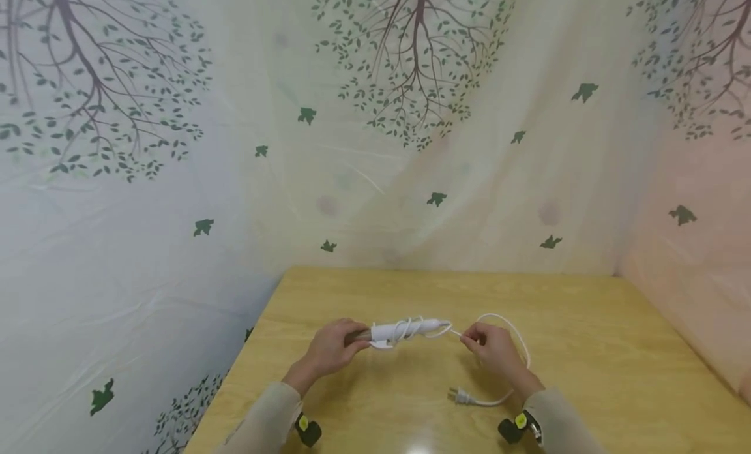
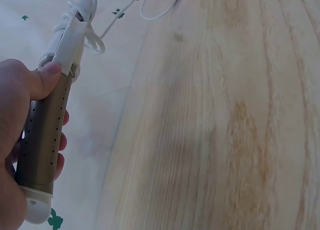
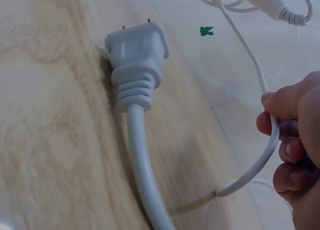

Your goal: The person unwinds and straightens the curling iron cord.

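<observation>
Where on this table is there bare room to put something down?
The widest bare patch of table lies right of the white cord, out to the right edge. A strip beyond the wand, up to the back edge, is also free. It's crowded near the right hand, where the plug and cord lie.

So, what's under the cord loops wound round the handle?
Under the cord loops, the white handle shows through the gaps; the strips directly beneath are covered and can't be seen.

There is one left grip [image 1: 330,347], one right grip [image 1: 497,351], one wand [image 1: 384,332], one cord [image 3: 144,165], one plug [image 3: 136,54] with two prongs [image 3: 149,21], one worktop [image 1: 592,343], two sleeves [image 1: 266,411] and two black wrist devices [image 1: 308,434].
</observation>
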Demonstrator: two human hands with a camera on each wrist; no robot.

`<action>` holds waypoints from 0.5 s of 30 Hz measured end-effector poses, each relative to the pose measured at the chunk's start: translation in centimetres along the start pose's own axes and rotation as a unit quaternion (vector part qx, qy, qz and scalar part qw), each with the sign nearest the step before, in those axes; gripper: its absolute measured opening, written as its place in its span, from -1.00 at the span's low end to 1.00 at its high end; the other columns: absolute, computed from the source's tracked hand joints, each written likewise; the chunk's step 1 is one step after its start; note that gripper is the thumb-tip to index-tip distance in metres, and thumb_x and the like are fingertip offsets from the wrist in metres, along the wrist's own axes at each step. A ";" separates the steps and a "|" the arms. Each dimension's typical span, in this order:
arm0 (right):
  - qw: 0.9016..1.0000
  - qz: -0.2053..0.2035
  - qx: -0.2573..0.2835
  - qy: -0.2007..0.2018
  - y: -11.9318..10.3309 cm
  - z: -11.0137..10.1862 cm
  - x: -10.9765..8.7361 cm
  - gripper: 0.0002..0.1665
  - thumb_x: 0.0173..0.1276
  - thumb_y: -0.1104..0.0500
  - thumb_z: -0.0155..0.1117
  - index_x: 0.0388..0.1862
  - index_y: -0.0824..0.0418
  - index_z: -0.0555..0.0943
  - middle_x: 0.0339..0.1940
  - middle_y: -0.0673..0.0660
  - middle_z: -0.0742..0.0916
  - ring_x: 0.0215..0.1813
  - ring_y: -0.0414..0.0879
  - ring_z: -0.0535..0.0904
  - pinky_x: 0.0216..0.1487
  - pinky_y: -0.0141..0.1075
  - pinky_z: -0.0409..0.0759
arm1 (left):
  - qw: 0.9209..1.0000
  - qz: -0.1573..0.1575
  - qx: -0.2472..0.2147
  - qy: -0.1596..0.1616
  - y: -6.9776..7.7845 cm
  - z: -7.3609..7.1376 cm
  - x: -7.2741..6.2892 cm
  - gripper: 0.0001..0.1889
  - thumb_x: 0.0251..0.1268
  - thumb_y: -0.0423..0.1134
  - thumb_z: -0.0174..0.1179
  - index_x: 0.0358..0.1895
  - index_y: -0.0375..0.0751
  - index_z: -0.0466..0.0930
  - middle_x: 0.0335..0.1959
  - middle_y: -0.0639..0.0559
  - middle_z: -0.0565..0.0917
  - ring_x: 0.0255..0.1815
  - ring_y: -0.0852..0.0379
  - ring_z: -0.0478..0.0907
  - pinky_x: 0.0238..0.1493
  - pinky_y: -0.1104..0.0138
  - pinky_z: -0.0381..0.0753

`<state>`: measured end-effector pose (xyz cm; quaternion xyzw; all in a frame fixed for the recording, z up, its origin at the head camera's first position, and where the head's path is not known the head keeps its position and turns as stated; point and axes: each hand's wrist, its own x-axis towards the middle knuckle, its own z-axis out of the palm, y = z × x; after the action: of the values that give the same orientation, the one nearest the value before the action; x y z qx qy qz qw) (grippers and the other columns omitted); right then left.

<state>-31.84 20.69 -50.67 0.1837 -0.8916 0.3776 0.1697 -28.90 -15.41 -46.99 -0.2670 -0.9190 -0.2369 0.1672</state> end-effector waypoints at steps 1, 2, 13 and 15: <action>1.000 -0.013 -0.007 -0.007 0.1 0.1 -0.2 -0.84 0.18 0.25 0.44 -0.53 0.06 0.64 -0.61 -0.17 0.60 -0.54 -0.38 0.34 -0.49 -0.42 0.38 | 1.000 -0.001 -0.002 0.002 0.0 0.0 0.0 -0.72 0.22 -0.08 0.35 -0.05 -0.07 0.70 -0.25 0.15 0.71 -0.35 0.32 0.52 -0.33 0.44 0.49; 1.000 -0.025 -0.009 -0.014 0.1 0.1 -0.3 -0.83 0.17 0.25 0.44 -0.54 0.06 0.64 -0.61 -0.18 0.60 -0.53 -0.39 0.34 -0.49 -0.42 0.37 | 1.000 -0.001 -0.005 0.004 -0.1 0.0 0.0 -0.72 0.21 -0.08 0.35 -0.06 -0.08 0.70 -0.25 0.15 0.71 -0.35 0.32 0.52 -0.33 0.44 0.49; 0.975 -0.091 0.050 -0.196 0.5 -1.1 -1.2 -0.84 0.24 0.18 0.39 -0.51 0.01 0.63 -0.58 -0.21 0.60 -0.53 -0.42 0.37 -0.50 -0.43 0.42 | 1.000 -0.014 -0.014 0.024 -0.9 0.0 -0.4 -0.72 0.18 -0.09 0.37 -0.08 -0.09 0.70 -0.27 0.15 0.71 -0.35 0.30 0.56 -0.32 0.43 0.52; 0.967 -0.098 0.075 -0.223 0.5 -1.5 -1.3 -0.87 0.25 0.17 0.38 -0.48 0.01 0.64 -0.56 -0.18 0.63 -0.49 -0.42 0.41 -0.47 -0.43 0.46 | 0.999 -0.017 -0.016 0.029 -1.1 0.0 -0.5 -0.72 0.18 -0.08 0.38 -0.08 -0.09 0.70 -0.26 0.14 0.71 -0.34 0.29 0.58 -0.32 0.42 0.53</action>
<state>-30.64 22.34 -50.55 0.3622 -0.8537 0.3740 -0.0115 -29.16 -16.37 -47.58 -0.2467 -0.9144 -0.2620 0.1854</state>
